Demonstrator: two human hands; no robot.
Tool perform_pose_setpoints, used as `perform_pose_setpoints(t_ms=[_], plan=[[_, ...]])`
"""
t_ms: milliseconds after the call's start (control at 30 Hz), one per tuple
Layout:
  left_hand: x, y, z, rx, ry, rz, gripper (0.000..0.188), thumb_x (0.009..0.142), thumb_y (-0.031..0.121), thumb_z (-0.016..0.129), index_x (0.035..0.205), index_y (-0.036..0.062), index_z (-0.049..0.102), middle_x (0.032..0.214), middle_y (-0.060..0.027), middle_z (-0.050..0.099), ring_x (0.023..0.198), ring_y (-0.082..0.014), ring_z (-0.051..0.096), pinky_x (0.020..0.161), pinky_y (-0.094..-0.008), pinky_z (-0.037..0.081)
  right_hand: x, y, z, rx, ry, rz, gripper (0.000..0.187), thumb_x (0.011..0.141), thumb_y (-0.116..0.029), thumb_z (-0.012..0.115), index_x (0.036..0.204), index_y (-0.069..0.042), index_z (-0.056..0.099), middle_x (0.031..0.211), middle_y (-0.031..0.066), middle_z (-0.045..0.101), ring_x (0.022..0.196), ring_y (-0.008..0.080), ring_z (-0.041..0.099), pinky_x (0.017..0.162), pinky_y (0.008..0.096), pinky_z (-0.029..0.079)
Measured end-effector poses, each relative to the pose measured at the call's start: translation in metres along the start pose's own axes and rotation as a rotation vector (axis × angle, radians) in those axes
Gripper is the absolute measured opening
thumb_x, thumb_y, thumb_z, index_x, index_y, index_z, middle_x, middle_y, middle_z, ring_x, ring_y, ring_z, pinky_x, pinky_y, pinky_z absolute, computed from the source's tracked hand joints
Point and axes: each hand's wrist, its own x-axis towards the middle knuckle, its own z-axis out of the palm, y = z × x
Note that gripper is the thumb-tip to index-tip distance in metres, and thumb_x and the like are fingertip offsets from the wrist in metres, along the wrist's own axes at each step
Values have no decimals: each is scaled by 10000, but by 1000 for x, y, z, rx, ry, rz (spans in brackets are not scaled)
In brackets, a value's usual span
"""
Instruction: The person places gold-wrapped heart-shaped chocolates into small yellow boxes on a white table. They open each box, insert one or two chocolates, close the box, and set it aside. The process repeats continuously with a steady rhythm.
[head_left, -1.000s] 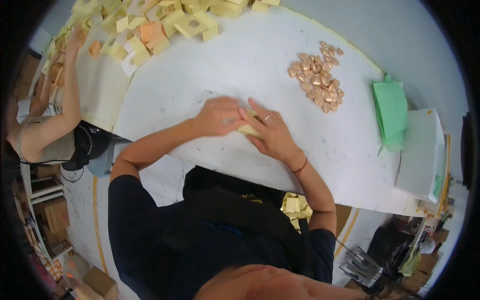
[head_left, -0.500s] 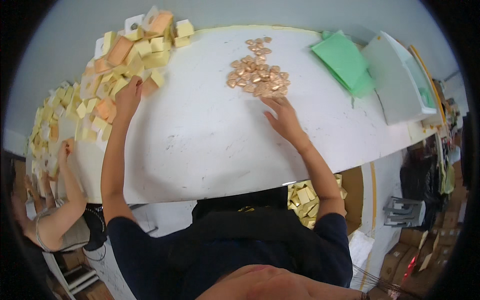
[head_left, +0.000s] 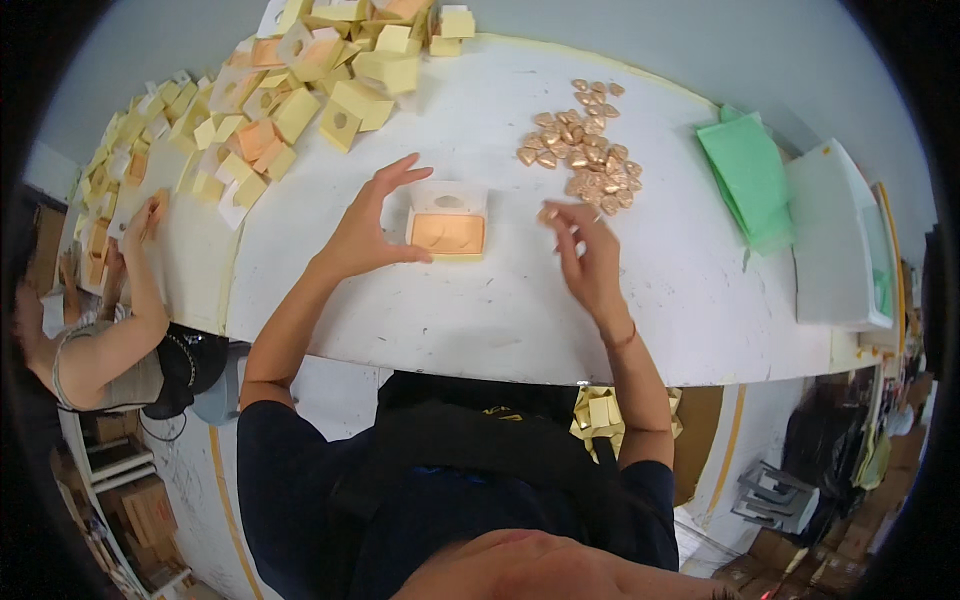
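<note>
A small yellow box [head_left: 445, 248] sits on the white table in front of me, its pale lid [head_left: 447, 197] standing up at the back and a peach-coloured insert [head_left: 436, 231] inside. My left hand [head_left: 362, 228] is open around the box's left side, thumb at the near corner and fingers spread above. To the right of the box, my right hand [head_left: 590, 256] pinches a small copper-gold heart-shaped piece [head_left: 546, 213], partly covered by the fingers. Just beyond that hand lies a pile of the same shiny heart-shaped pieces [head_left: 590, 153].
Yellow boxes [head_left: 345, 100] are heaped along the back left. Green sheets [head_left: 742, 170] lie beside a white bin [head_left: 835, 240] at right. Below the table edge, a carton holds more yellow boxes [head_left: 600, 412]. Another person's arm [head_left: 145, 280] works at far left.
My left hand came from the heap to the middle, where an open box now sits. My right hand drew back from the pile with a heart-shaped piece. The whole view has shifted.
</note>
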Motion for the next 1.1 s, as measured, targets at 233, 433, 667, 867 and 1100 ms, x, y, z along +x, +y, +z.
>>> perform_pose_setpoints(t_ms=[233,433,667,867,1100], plan=[[-32,-59,43,-279,-129,-225,1195,625,274,947,1513,57,177,1410,-232,460,1366,-353,431,1136,-455,328,36,-10,99,21,-393,-153,54,937,-90,579,966,-46,567,922,170,656,798,385,644,680,454,518],[-34,-53,48,-163,-109,-299,1108,660,246,922,1489,43,216,1384,-242,459,1305,-373,480,1067,-445,401,38,-3,112,-167,-368,-360,64,877,-88,622,920,-47,645,904,116,674,864,326,644,720,435,527],[-35,-55,59,-129,-74,-197,1147,634,236,917,1532,123,213,1323,-199,531,1259,-366,492,1013,-463,445,16,1,93,-227,-338,-406,188,784,16,726,955,-61,741,975,83,696,934,279,622,821,378,526],[-39,-22,27,-235,259,-109,986,709,126,834,1491,52,238,1343,-150,538,1291,-287,482,1066,-423,401,41,46,18,-396,58,-238,279,785,69,687,1032,-55,729,1016,108,716,904,286,641,810,372,514],[24,157,-53,-601,-99,508,756,760,-70,585,1426,14,237,1250,-204,589,1193,-275,575,1087,-456,396,64,109,-38,-888,-252,-289,209,844,-52,652,1045,-63,708,998,115,705,956,307,616,834,422,499]])
